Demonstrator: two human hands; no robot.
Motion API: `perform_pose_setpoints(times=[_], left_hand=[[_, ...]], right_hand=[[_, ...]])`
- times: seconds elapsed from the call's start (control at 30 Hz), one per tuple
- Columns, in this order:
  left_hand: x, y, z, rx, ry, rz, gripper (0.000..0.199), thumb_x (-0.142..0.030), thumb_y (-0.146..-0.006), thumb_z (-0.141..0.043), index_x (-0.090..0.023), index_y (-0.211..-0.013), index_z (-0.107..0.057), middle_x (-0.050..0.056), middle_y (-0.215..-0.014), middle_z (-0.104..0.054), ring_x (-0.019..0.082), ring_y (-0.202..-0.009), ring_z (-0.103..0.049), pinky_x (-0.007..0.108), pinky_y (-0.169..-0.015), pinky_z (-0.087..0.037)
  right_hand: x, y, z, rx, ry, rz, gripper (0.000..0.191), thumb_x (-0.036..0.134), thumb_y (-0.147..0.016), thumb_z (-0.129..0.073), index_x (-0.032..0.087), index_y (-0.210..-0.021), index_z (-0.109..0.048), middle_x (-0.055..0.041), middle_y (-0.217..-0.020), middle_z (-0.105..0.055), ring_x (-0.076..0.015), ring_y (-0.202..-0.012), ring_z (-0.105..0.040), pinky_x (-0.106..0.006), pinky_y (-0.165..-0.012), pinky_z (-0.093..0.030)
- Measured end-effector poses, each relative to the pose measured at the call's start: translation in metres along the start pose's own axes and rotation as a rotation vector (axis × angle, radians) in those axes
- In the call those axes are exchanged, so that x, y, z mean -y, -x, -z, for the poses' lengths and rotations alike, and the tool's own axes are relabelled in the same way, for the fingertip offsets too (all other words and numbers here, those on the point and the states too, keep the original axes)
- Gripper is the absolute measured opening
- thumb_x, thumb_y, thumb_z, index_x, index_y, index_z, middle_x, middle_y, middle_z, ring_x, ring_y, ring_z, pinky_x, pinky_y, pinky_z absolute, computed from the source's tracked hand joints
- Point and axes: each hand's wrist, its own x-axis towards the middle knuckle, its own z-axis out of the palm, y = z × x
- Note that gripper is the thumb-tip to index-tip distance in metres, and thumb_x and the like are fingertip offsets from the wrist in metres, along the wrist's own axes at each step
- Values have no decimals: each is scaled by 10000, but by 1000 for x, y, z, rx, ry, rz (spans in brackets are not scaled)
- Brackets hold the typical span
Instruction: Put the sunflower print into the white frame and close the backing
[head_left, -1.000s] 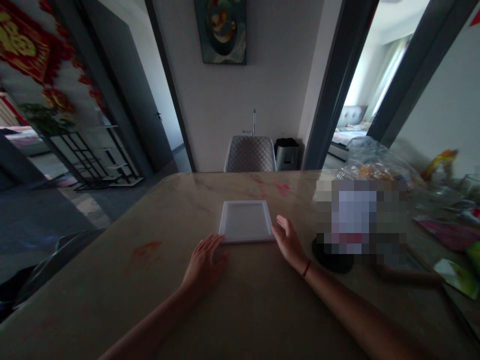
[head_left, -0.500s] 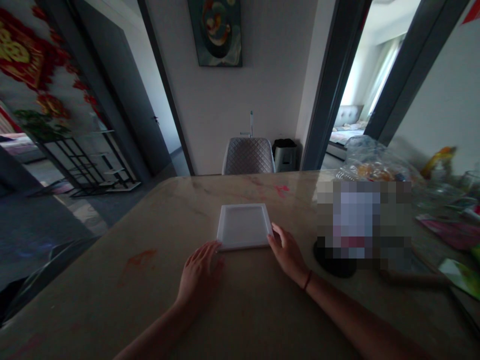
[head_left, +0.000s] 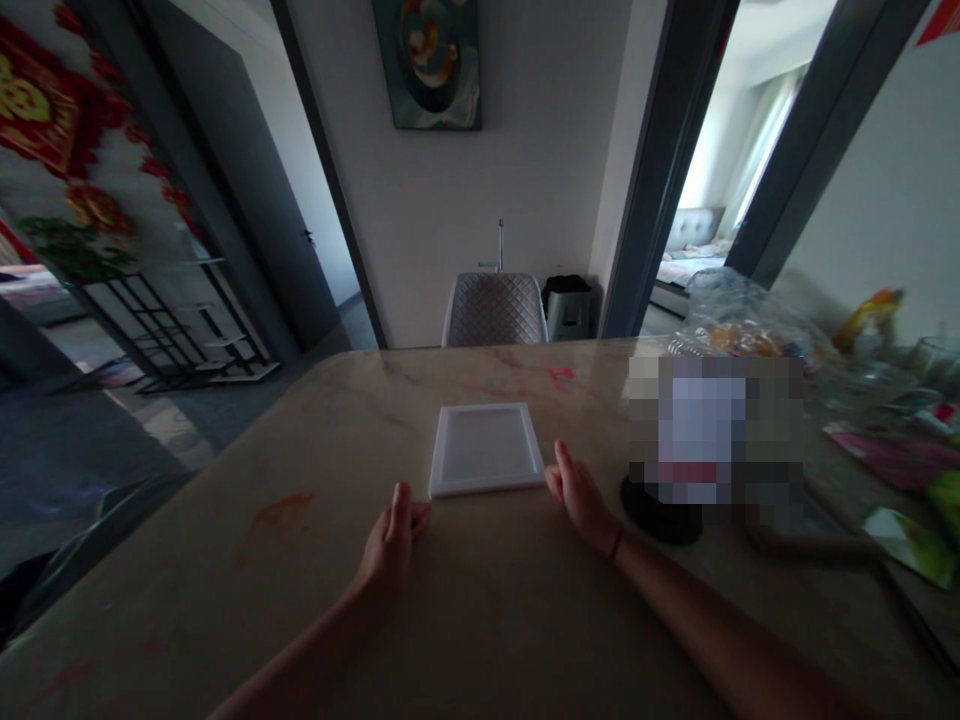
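Note:
A flat white rectangular piece with a raised rim, like a shallow tray or frame (head_left: 487, 447), lies on the marbled table (head_left: 480, 620). Just off its near left corner is my left hand (head_left: 391, 535), its fingers curled into a fist and the thumb pointing up. My right hand (head_left: 583, 502), with a dark band at the wrist, is closed in the same way beside the near right corner. Its knuckles are very close to the rim; I cannot tell whether they touch. Nothing shows in either fist.
On the right stand a blurred-out object on a round black base (head_left: 664, 520), a clear plastic bag (head_left: 739, 310) and several packets. A quilted chair (head_left: 496, 310) is behind the far edge, with a bin (head_left: 568, 308) next to it. Orange stains (head_left: 281, 512) mark the tabletop.
Both hands have come off the white piece's edges. Their spread fingers have curled into fists with the thumbs raised. The white piece stays in place on the table.

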Motion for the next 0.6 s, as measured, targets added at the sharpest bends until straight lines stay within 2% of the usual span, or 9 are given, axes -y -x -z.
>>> perform_pose_setpoints(times=[0.07,0.1,0.17,0.23,0.33,0.43,0.6], left_hand=[[4,-2,2,-139,-64,-48,629,-662,-788,-99,-211,-515,-443,-14,-499,-419,136,-449,-399,260,-454,-344],[6,-3,3,-218,-120,-80,607,-630,-810,-124,-211,-630,-524,9,-608,-527,160,-546,-495,281,-527,-409],[10,-5,4,-298,-254,-154,506,-564,-837,-212,-218,-895,-576,52,-903,-627,208,-834,-582,338,-725,-459],[13,-7,5,-243,-412,-250,427,-494,-844,-288,-225,-1033,-560,71,-1096,-608,226,-1041,-541,373,-879,-416],[14,-6,2,-113,-611,-348,385,-406,-830,-355,-216,-1095,-560,79,-1154,-606,230,-1088,-533,402,-959,-369],[9,-2,-2,-86,-716,-372,395,-356,-814,-389,-193,-1131,-560,85,-1149,-617,234,-1074,-551,410,-947,-396],[1,6,-6,-67,-742,-433,376,-298,-814,-396,-197,-1127,-579,72,-1134,-631,223,-1035,-582,396,-915,-440]], right_hand=[[-1,1,0,-178,162,70,539,538,-870,-193,232,-478,-400,3,-483,-432,-140,-503,-435,-292,-577,-342],[-4,1,0,-237,239,108,480,520,-865,-246,224,-563,-473,-18,-580,-511,-161,-600,-493,-303,-638,-368],[-10,0,-2,-264,370,179,387,486,-849,-324,202,-739,-563,-66,-783,-592,-201,-803,-536,-340,-770,-382],[-17,-1,-5,-233,471,236,368,458,-844,-354,185,-833,-600,-102,-918,-604,-229,-961,-516,-377,-876,-353],[-23,-2,-8,-215,533,269,358,451,-831,-392,182,-883,-621,-121,-1007,-602,-246,-1059,-484,-395,-930,-332],[-21,-3,-7,-210,458,210,391,484,-811,-418,169,-905,-629,-124,-960,-626,-247,-987,-533,-381,-890,-371],[-11,-5,-1,-194,145,31,403,492,-793,-412,182,-920,-635,-91,-888,-662,-225,-877,-598,-332,-787,-424]])
